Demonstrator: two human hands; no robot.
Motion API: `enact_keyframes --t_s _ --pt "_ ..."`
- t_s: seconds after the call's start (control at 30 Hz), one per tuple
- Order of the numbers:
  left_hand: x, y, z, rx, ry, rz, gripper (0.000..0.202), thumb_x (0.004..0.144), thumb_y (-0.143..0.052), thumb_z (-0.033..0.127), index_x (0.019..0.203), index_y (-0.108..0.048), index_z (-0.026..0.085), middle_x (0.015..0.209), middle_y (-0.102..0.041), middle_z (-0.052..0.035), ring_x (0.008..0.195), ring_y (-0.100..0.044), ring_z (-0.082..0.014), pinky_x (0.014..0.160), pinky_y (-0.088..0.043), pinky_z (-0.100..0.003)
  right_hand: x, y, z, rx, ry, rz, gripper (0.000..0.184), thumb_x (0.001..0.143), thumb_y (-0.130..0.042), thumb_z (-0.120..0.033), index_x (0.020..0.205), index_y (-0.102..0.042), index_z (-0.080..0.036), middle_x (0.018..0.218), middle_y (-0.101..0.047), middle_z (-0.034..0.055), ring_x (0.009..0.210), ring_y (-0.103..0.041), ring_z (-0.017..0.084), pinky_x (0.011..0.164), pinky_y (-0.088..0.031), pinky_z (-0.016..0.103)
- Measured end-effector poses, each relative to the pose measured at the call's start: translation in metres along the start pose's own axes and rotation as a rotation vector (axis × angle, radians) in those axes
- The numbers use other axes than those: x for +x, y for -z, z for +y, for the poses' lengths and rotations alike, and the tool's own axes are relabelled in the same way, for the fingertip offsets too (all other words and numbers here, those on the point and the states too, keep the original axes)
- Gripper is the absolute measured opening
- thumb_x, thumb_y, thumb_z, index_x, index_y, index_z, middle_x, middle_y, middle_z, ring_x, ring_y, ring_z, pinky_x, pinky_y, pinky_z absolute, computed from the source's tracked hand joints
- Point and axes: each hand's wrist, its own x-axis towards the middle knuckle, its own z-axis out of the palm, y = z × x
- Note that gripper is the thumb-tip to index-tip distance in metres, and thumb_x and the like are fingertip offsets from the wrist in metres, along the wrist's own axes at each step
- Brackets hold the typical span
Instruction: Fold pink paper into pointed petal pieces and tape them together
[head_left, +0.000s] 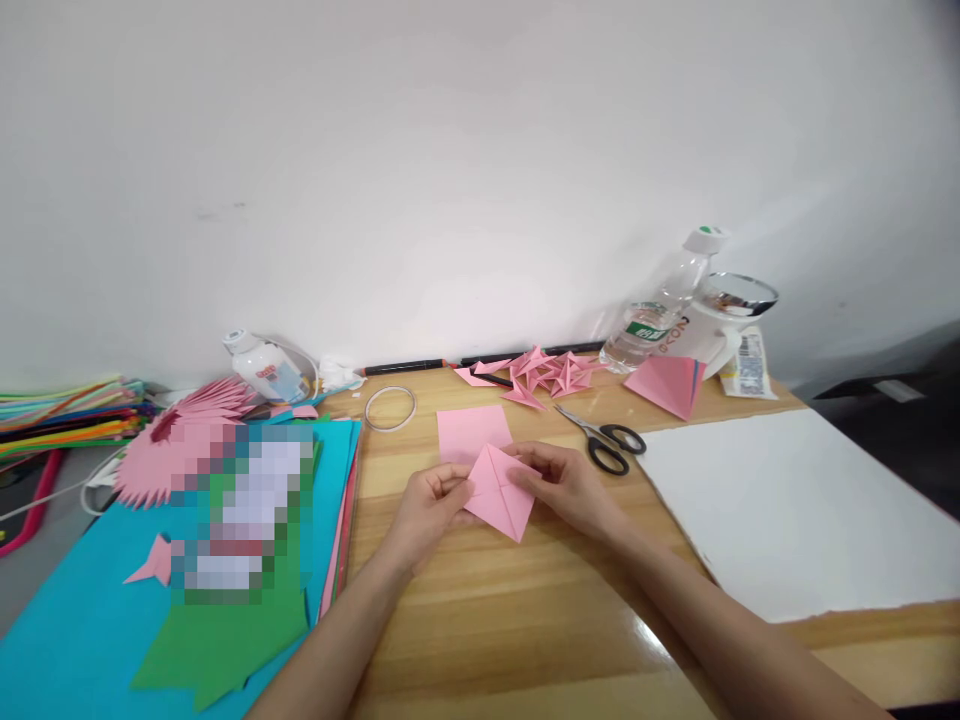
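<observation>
Between both hands I hold a small pink folded paper square [501,505], turned like a diamond, with crease lines crossing on its face. My left hand [433,505] pinches its left corner between thumb and fingers. On the opposite corner, my right hand [566,485] grips it the same way, thumb on top. Partly behind it, a flat pink paper sheet [469,428] lies on the wooden table. Black-handled scissors [606,440] rest to the right of my right hand, blades pointing up and left.
Several folded pink paper pieces [551,375] lie by the wall. A clear bottle [656,310], a white mug [705,330] and a pink paper stack [667,387] stand back right. White board [802,510] lies right; blue paper [90,580] and a pleated pink ring [142,465] lie left.
</observation>
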Motion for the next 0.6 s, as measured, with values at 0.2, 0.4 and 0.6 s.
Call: enact_keyframes --t_s 0.2,0.4,0.6 --pt "0.0017 -0.0015 0.0013 0.032 0.002 0.036 0.028 0.062 -0.073 0.032 0.08 -0.068 0.012 0.069 -0.07 -0.0062 0.057 -0.061 -0.0132 0.053 -0.047 -0.021 -0.0019 -0.0026 0.0042 -0.097 -0.051 -0.004 0.032 0.076 -0.057 -0.031 0.103 -0.067 -0.017 0.095 -0.069 0.0055 0.075 -0.06 0.02 0.064 -0.045 0.03" --pt "0.0008 -0.0034 -0.0006 0.028 0.036 0.051 0.029 0.053 -0.078 0.032 0.066 -0.062 0.012 0.057 -0.065 -0.0009 0.049 -0.058 -0.0104 0.049 -0.047 -0.021 -0.0035 -0.0029 0.0025 -0.224 -0.01 -0.007 0.031 0.075 -0.052 -0.021 0.102 -0.068 -0.017 0.087 -0.07 0.003 0.062 -0.055 0.015 0.055 -0.041 0.025" --pt "0.0 -0.0046 -0.0039 0.041 0.023 0.02 0.029 0.061 -0.072 0.036 0.07 -0.061 0.011 0.063 -0.067 -0.0043 0.055 -0.062 -0.0132 0.054 -0.05 -0.024 -0.0038 -0.0036 0.0033 -0.326 0.126 0.02 0.028 0.077 -0.055 -0.022 0.101 -0.067 -0.019 0.092 -0.066 0.0072 0.08 -0.059 0.02 0.068 -0.047 0.03"
